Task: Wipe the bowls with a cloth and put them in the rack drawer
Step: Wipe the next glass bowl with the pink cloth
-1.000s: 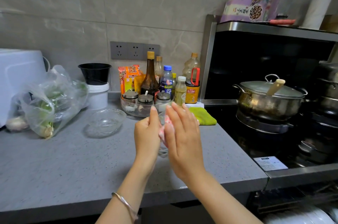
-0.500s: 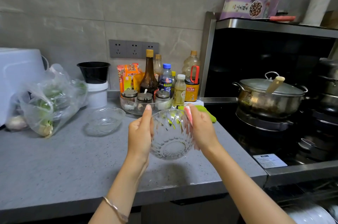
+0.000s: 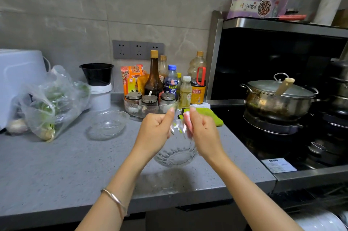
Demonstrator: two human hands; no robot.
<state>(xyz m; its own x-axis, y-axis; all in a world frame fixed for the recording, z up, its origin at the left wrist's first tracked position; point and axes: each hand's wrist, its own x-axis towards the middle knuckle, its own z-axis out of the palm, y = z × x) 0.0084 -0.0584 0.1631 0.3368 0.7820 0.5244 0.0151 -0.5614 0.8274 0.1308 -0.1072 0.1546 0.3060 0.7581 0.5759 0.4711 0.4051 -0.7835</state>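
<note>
Bowls, two. Deep ribbed glass bowl (image 3: 176, 153): left hand (image 3: 154, 132) grips rim, right hand (image 3: 204, 134) pinches pink cloth (image 3: 188, 123) against it. Shallow glass bowl (image 3: 107, 125): grey countertop (image 3: 56, 164), apart leftward.

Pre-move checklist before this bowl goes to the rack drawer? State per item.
1. Left hand grips the glass bowl at its rim: ok.
2. Right hand holds the pink cloth against the bowl: ok.
3. Bowl is off the counter, with its shadow below it: ok.
4. Bowl wiped all round: cannot tell.
5. Free slot in the rack drawer: cannot tell. Only a corner shows at lower right, with white dishes.
6. All bowls handled: not ok. A glass dish lies on the counter.
</note>
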